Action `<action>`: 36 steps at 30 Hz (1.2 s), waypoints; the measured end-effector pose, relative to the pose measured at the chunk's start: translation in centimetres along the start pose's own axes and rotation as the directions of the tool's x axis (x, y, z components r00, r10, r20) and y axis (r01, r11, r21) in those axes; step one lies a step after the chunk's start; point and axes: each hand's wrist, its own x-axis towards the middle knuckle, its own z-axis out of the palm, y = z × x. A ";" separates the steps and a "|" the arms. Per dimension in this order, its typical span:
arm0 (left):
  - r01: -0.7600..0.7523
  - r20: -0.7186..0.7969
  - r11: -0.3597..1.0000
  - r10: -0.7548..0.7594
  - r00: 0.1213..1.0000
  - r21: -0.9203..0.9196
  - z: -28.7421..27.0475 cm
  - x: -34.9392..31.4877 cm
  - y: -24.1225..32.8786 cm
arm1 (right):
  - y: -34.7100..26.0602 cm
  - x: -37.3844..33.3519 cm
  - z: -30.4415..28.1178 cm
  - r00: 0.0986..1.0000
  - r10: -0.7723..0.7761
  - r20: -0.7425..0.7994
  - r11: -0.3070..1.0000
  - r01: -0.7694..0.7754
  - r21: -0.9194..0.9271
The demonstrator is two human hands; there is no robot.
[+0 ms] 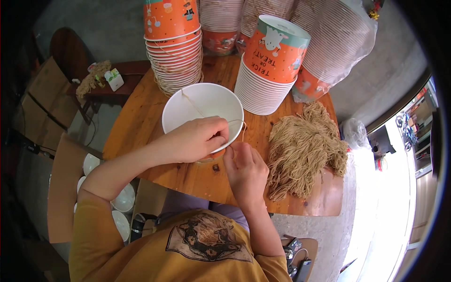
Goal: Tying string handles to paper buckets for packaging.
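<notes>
A round paper bucket [199,101], white inside, stands upright on the wooden table in front of me. A thin tan cord [191,102] runs from its far-left rim across the inside and passes behind my left hand [199,138]. That hand reaches over the near rim with curled fingers, closed on the cord just inside the bucket. From there the cord loops out over the right rim. Just outside that rim, my right hand [246,171] pinches the cord between thumb and fingertips. The fingertips of both hands are partly hidden.
A tangled heap of tan cords [307,150] lies to the right. Beyond the bucket stand nested orange bucket stacks [174,61], [272,66], with plastic-wrapped ones [336,42] behind. A cardboard box [63,188] holding white buckets [124,198] sits at lower left.
</notes>
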 end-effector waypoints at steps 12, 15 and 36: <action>-0.257 -0.199 0.903 0.198 0.960 -0.345 1.2 1.0 -0.5 | 1.9 3.1 -1.9 0.797 0.346 0.495 0.617 -0.591 0.519; -0.114 -0.039 0.848 0.110 0.993 -0.518 1.2 1.1 -1.1 | 2.3 3.0 -1.7 0.778 0.362 0.514 0.433 -0.629 0.646; 0.008 0.155 0.924 0.056 0.986 -0.381 1.0 2.6 0.0 | 2.3 7.2 -7.6 0.738 0.150 0.658 0.829 -0.457 0.323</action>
